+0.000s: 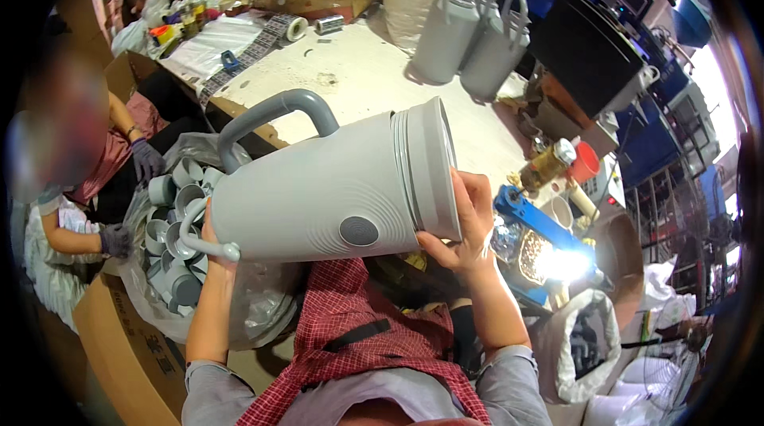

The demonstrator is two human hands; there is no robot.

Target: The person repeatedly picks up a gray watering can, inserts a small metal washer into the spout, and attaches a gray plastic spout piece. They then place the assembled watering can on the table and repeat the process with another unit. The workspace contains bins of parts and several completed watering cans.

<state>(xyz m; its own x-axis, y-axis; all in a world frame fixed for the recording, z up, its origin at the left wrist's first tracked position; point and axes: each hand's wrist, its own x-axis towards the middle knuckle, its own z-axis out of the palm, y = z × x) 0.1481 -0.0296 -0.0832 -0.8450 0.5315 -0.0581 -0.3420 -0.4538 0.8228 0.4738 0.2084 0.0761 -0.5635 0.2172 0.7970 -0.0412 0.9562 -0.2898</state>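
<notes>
Between my hands lies a large grey plastic jug [318,179], held sideways above my lap. Its wide ribbed rim [426,171] faces right, and a darker curved handle [282,107] arches over its upper side. A grey oval patch [358,230] sits on the body among moulded rings. My right hand [469,223] grips the rim end, thumb on the near side and fingers toward the opening. At the other end my left hand [213,239] supports the jug beside a thin, bent grey tube [195,239]; most of its fingers are hidden.
Several similar grey jugs [446,36] stand on the pale table [350,68]. A plastic bag of grey cups [179,267] is at left, near a co-worker's gloved hands [147,159]. A bright lamp [561,263] on a blue arm and a white sack [569,346] are at right.
</notes>
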